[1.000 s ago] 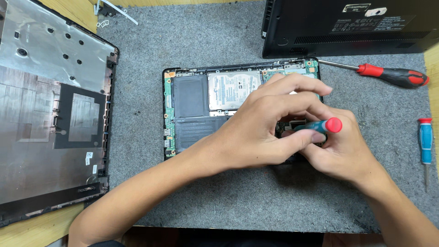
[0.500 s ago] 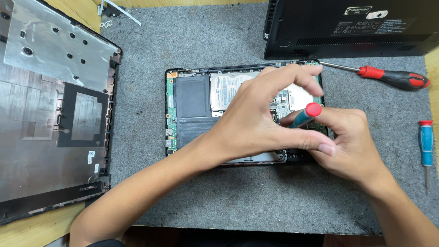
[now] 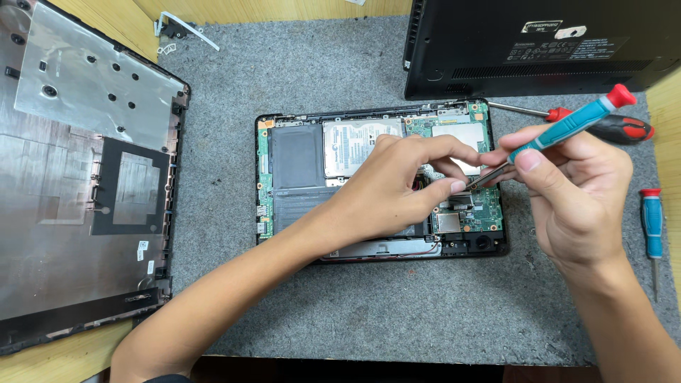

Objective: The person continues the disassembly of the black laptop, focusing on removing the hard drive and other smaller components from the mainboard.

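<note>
An opened small laptop (image 3: 298,177) lies on the grey mat, its green circuit board, dark battery and silver drive exposed. My right hand (image 3: 578,202) holds a teal screwdriver with a red cap (image 3: 567,128), tilted with the handle up to the right and the tip down near the board's right part. My left hand (image 3: 394,191) rests over the laptop's middle; its thumb and fingers pinch at the screwdriver's tip. Whether a screw sits between those fingertips is too small to tell.
A detached bottom cover (image 3: 78,184) lies at the left. A closed black laptop (image 3: 539,42) stands at the back right. A red-and-black screwdriver (image 3: 610,128) and a small teal screwdriver (image 3: 651,227) lie at the mat's right side. A white bracket (image 3: 177,25) sits top left.
My right hand has lifted and tilted the teal screwdriver away from the board toward the right. My left-hand fingers have come to the tool's tip.
</note>
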